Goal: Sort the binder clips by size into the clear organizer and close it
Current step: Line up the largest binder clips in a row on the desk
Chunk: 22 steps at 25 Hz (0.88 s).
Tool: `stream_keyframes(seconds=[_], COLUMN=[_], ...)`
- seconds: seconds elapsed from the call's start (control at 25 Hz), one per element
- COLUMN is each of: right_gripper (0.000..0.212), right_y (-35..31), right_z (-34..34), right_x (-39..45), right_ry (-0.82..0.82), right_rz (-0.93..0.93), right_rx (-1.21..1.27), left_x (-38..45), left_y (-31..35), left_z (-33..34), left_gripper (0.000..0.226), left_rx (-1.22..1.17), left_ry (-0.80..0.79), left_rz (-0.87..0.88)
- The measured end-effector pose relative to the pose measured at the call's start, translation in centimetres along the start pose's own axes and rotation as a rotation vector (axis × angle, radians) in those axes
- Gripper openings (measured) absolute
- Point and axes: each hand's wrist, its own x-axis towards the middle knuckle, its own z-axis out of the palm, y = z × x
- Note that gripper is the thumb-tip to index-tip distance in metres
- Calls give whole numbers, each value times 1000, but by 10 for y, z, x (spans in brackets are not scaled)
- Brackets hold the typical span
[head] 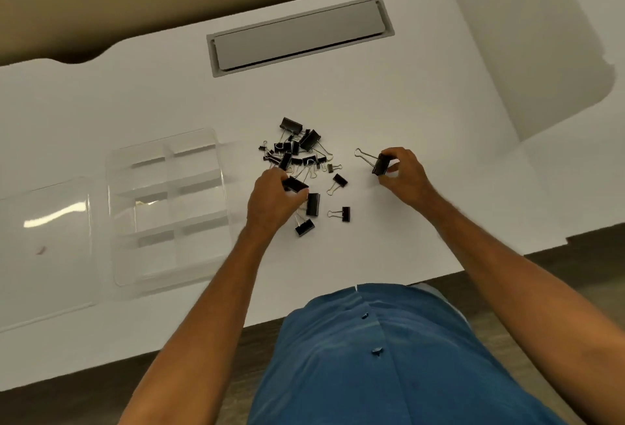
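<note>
A heap of black binder clips of several sizes lies in the middle of the white table. My left hand is at the heap's near edge and pinches a large clip. To the right, my right hand grips another large clip whose wire handles point left. The clear organizer lies open on the left with its divided compartments empty. Its lid is folded out flat further left.
Loose clips lie near my left hand: one beside it, one below it, and others at the right. A grey cable hatch sits in the table at the back. The table's near edge runs just before my blue shirt.
</note>
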Motion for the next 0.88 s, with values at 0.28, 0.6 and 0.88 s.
stream_keyframes(seconds=[0.28, 0.6, 0.88], right_gripper=[31, 57, 59], right_y=[15, 27, 35], right_z=[-42, -75, -78], right_x=[47, 118, 141], right_ry=[107, 124, 66], right_rz=[98, 149, 42], right_rx=[118, -48, -199], left_x=[35, 109, 139], left_y=[77, 164, 182], left_z=[25, 102, 123], left_gripper=[50, 63, 73], left_rx=[-231, -91, 25], left_ry=[3, 2, 58], left_rz=[-103, -258, -295])
